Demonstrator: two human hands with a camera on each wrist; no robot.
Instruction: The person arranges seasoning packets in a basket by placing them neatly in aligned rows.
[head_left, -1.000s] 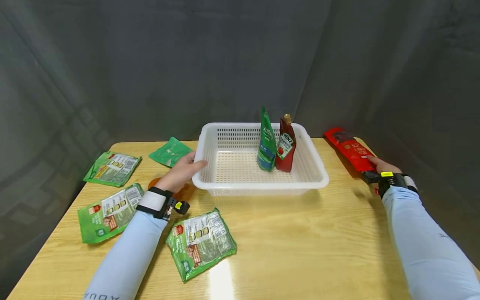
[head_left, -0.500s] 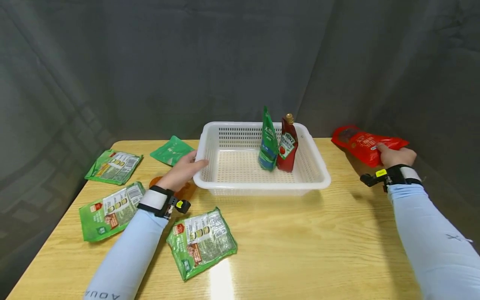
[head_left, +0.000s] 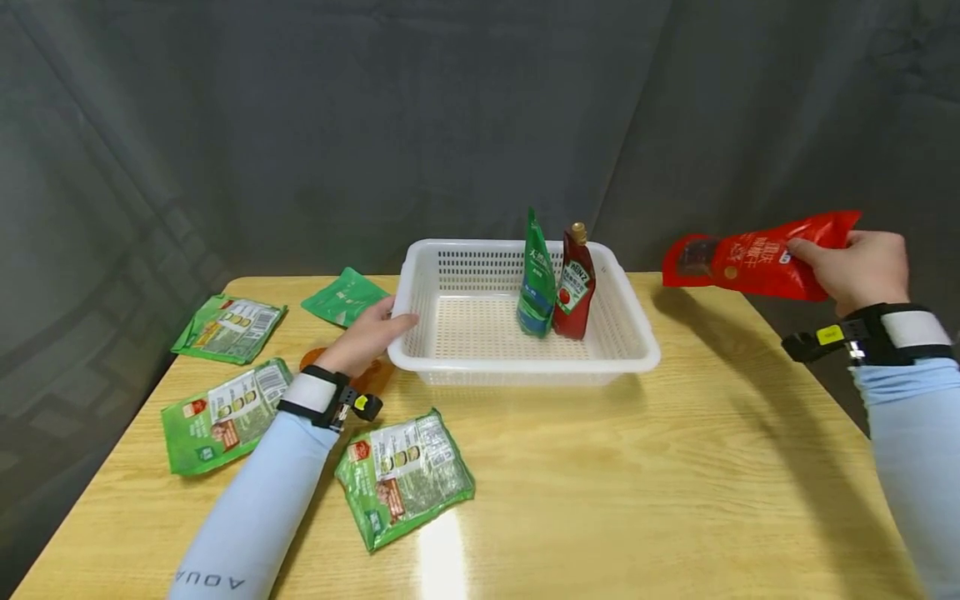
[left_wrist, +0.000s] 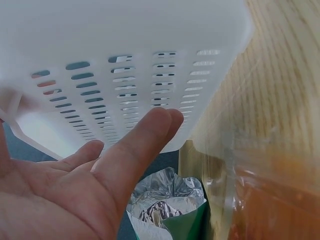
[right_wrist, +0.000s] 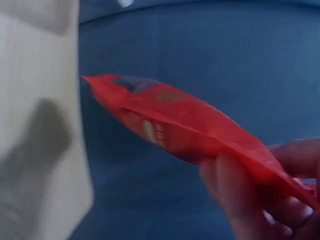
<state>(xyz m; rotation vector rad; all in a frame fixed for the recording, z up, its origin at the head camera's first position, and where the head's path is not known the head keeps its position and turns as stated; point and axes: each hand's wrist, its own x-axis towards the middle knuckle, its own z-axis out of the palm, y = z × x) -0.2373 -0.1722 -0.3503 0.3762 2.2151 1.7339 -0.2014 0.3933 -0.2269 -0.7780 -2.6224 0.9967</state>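
My right hand (head_left: 870, 265) grips one end of a red snack bag (head_left: 750, 260), thumb on its printed face. The bag is raised above the table's right edge, its far end pointing left; in the right wrist view the fingers curl round the bag (right_wrist: 180, 120). At the left end of a white plastic basket (head_left: 525, 365), my left hand (head_left: 363, 342) holds the rim, thumb over it. In the left wrist view its fingers lie against the slotted outer wall. Inside the basket, a green pouch (head_left: 536, 287) and a Heinz ketchup pouch (head_left: 574, 287) stand side by side towards the right.
Several green packets, including a front one (head_left: 405, 475) and a left one (head_left: 225, 417), lie on the wooden table (head_left: 637, 483). A green foil bag (head_left: 345, 297) and an orange package (head_left: 375, 377), partly hidden, are by my left hand. A dark curtain (head_left: 480, 125) hangs behind.
My right hand has lifted the red snack bag off the table and moved it up and right, turning it more sideways. The left hand stays on the basket rim.
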